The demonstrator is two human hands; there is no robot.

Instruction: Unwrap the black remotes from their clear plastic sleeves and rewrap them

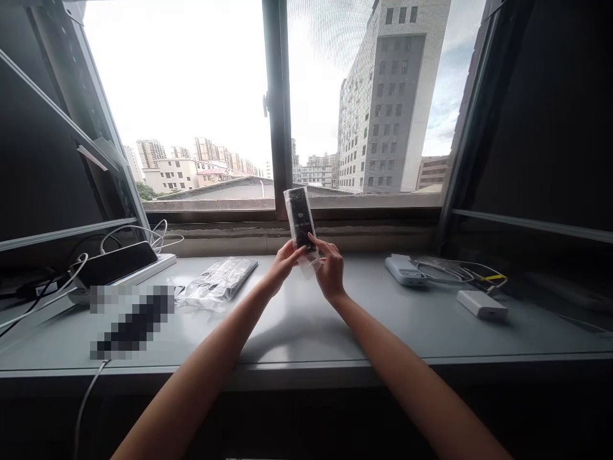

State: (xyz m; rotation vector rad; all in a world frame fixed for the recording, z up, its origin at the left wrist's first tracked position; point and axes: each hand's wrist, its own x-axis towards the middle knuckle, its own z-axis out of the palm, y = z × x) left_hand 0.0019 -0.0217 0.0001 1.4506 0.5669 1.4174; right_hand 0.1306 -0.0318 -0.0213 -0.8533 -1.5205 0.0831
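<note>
Both my hands hold up a small clear plastic packet (299, 217) with a dark flat item inside, upright in front of the window. My left hand (283, 263) pinches its lower left edge. On the other side, my right hand (329, 268) grips its lower end, with fingers closed on the loose clear plastic. The packet hangs above the grey desk (306, 326), roughly at its middle.
A second clear packet with a dark item (218, 281) lies on the desk to the left. Farther left sit a white power strip (138, 271) with cables and a dark device (112, 263). At right lie a pale power bank (405, 269), coiled cables (454, 271) and a white adapter (481, 304).
</note>
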